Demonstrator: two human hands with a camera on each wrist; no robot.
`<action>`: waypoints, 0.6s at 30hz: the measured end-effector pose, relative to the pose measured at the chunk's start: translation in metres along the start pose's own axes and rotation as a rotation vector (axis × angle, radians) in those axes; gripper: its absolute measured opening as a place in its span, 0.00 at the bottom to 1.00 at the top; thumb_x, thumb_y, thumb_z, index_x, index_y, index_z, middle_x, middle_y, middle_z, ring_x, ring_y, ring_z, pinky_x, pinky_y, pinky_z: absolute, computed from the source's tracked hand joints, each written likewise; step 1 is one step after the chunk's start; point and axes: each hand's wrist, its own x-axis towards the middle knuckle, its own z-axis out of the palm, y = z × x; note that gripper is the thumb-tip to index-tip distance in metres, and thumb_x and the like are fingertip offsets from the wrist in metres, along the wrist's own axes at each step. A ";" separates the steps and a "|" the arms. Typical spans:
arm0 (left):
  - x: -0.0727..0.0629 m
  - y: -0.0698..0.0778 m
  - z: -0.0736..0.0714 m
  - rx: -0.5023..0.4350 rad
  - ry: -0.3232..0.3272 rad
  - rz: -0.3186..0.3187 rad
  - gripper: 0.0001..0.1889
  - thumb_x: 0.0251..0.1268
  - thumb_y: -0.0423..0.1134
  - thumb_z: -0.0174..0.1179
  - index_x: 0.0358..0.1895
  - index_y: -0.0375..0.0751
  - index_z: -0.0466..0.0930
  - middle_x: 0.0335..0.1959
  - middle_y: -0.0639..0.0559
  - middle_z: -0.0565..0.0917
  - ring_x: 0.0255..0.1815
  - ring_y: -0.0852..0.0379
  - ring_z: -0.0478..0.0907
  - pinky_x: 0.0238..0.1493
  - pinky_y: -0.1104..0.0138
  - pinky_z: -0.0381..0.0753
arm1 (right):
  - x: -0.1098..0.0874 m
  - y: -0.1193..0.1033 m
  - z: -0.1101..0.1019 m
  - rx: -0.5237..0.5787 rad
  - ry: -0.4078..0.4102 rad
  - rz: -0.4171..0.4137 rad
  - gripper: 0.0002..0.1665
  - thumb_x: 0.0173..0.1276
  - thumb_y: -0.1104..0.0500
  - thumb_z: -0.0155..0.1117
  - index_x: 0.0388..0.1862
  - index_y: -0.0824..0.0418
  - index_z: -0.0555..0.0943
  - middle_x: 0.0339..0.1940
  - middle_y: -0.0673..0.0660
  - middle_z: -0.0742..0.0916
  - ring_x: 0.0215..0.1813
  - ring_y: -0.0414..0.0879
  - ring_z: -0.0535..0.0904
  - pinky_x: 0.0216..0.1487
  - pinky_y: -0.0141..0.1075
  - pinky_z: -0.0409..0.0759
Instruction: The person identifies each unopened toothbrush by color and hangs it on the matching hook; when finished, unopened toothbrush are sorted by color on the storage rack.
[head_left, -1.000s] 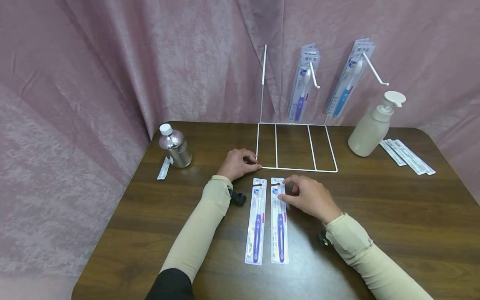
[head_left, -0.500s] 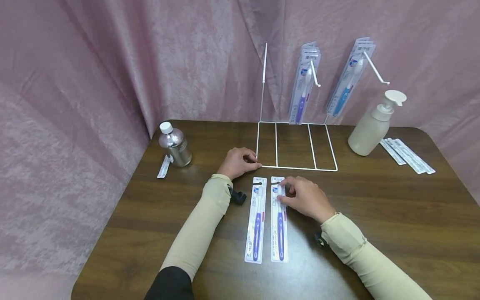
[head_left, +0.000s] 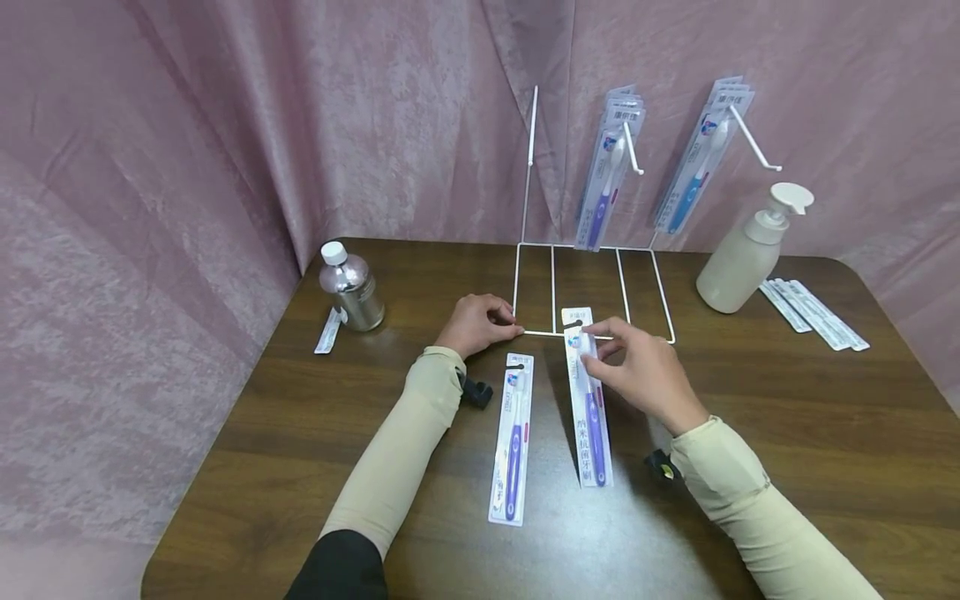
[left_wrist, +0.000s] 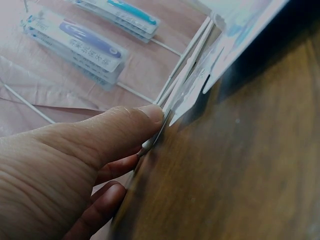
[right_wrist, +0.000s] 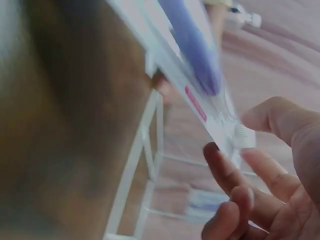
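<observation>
My left hand (head_left: 476, 325) pinches the front left corner of a white wire display rack (head_left: 553, 292); the left wrist view shows the thumb (left_wrist: 132, 125) on the wire. Between thumb and fingers my right hand (head_left: 648, 367) holds a packaged purple toothbrush (head_left: 594, 425) by its upper part, raised and tilted above the table. In the right wrist view this toothbrush pack (right_wrist: 195, 107) is close and blurred. A second packaged purple toothbrush (head_left: 513, 450) lies flat to its left. Packs of purple toothbrushes (head_left: 603, 187) and blue toothbrushes (head_left: 693, 179) hang from the rack's hooks.
A clear bottle with a white cap (head_left: 354, 292) stands at the left, beside a small white packet (head_left: 327, 332). Right of the rack are a pump bottle (head_left: 741, 258) and several slim white packets (head_left: 817, 317). The rack's left hook (head_left: 532, 125) carries no pack.
My right hand has pinched the right toothbrush pack and lifted it off the table, forward and slightly right. My left hand stays at the rack's corner.
</observation>
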 end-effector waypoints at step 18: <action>-0.003 0.004 -0.001 -0.002 0.000 -0.017 0.07 0.59 0.46 0.80 0.33 0.49 0.93 0.44 0.58 0.89 0.47 0.60 0.84 0.51 0.68 0.82 | 0.028 -0.035 -0.101 0.007 0.595 -0.269 0.26 0.63 0.63 0.79 0.60 0.49 0.90 0.42 0.57 0.93 0.17 0.31 0.64 0.21 0.22 0.60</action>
